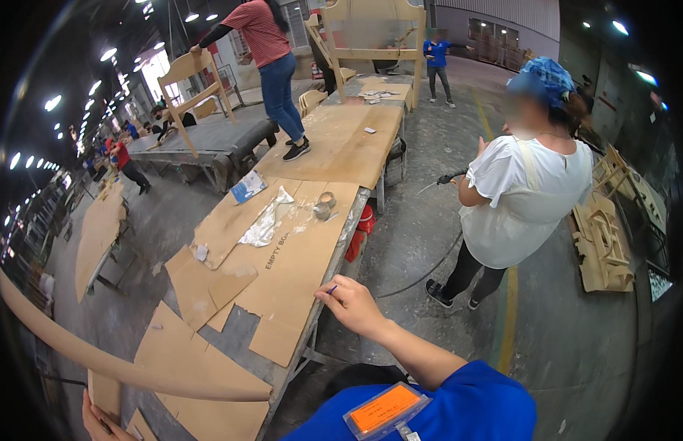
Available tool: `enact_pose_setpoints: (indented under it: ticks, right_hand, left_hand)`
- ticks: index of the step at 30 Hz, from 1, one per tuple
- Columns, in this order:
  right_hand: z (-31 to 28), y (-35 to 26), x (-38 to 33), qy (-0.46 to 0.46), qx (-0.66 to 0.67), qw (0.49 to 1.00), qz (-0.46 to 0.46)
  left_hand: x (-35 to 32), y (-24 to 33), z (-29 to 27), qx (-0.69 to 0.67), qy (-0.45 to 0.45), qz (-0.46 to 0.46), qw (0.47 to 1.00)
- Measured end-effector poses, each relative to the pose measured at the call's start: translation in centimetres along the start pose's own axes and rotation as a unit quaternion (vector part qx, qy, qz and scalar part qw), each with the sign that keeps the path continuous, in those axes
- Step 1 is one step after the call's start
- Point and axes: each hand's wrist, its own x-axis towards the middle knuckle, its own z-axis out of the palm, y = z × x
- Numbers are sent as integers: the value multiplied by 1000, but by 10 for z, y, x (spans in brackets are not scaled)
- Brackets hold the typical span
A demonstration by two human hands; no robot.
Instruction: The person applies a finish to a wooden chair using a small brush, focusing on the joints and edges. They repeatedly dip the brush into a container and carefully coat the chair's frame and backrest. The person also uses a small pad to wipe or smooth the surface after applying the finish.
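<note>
My right hand point(354, 304) is closed in a pinch over the edge of the cardboard-covered table. A small blue-purple stick point(331, 290) pokes out between its thumb and finger; its kind is not clear. At the lower left, my left hand point(101, 423) is partly cut off by the picture's edge. Its fingers close against the lower end of a short wooden upright point(105, 393). A small dark thing shows at those fingers, too small to name. A long curved wooden furniture part point(136, 367) joins the upright and stretches across the table's near end.
Cardboard sheets point(305, 250) carry crumpled plastic point(262, 226), tape rolls point(323, 209) and a blue-white packet point(247, 187). A person point(275, 70) stands on the table beyond. At right, another person point(525, 184) holds a tool with a hose point(430, 283) trailing over the floor. Wooden frames point(605, 239) lean farther right.
</note>
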Motion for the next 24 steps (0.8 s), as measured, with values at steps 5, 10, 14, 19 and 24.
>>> enact_pose_setpoints:
  ticks: [5, 10, 14, 19, 24]
  right_hand:
    - [10, -5, -11, -18, -13, 1000, 14]
    - [14, 0, -23, -37, -49, 998, 19]
    - [29, 4, -34, -71, -58, 996, 8]
    - [57, 2, -44, -119, -47, 992, -5]
    - [76, -8, -47, -154, -31, 987, -32]
  left_hand:
    - [-6, -6, -5, 24, 19, -6, 1000]
    - [-11, -15, -14, 143, 22, 41, 989]
    - [-16, -25, -21, 201, 17, 30, 979]
    - [-19, -23, -29, 215, 10, 25, 976]
    - [-20, -19, -37, 182, 3, 13, 983]
